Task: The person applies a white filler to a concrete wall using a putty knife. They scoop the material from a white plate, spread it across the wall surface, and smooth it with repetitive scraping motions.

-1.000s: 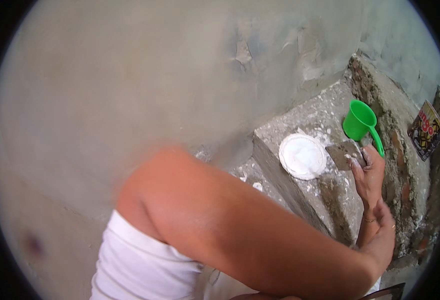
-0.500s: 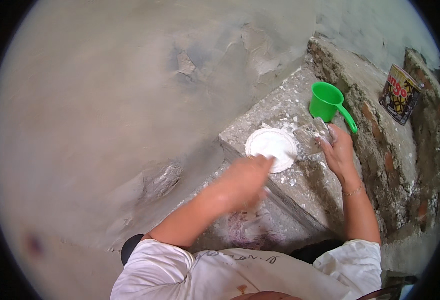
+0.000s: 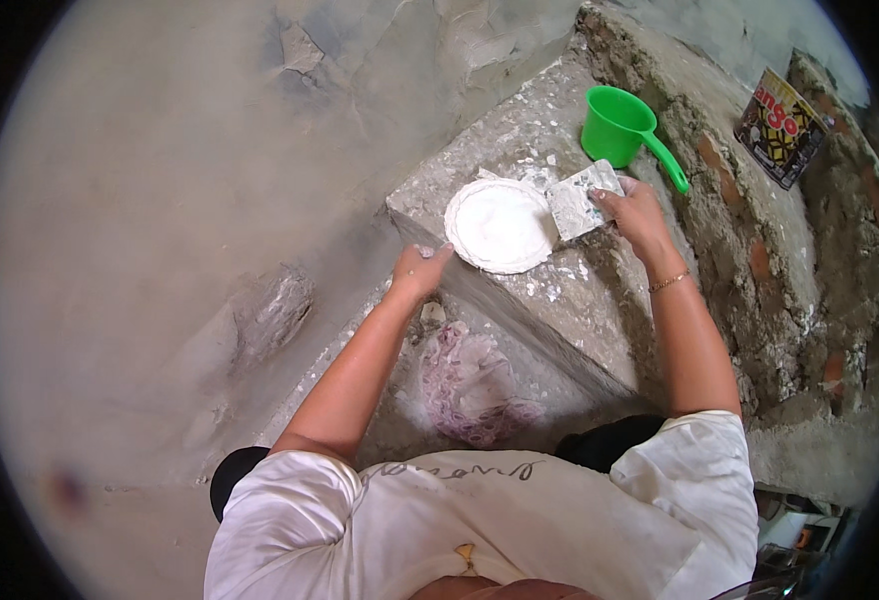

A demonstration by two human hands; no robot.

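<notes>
While the left hand [image 3: 423, 268] stays out of the white material [image 3: 500, 222] and keeps to the left edge of the round white shallow plate [image 3: 503, 267], the right hand [image 3: 640, 213] presents a flat, rectangular, white-smeared grey scraper [image 3: 582, 200] at the opposite edge. The plate lies on the rough grey concrete step [image 3: 590, 325], near the green plastic mug with a long handle [image 3: 612, 135]. I judge that the step in hand is working this material with the scraper; the next move seems to call for a steady plate and a low blade angle. The right thumb and fingers are clamped on the scraper's outer end. The left fingers are curled; whether they pinch the rim, I cannot tell.
</notes>
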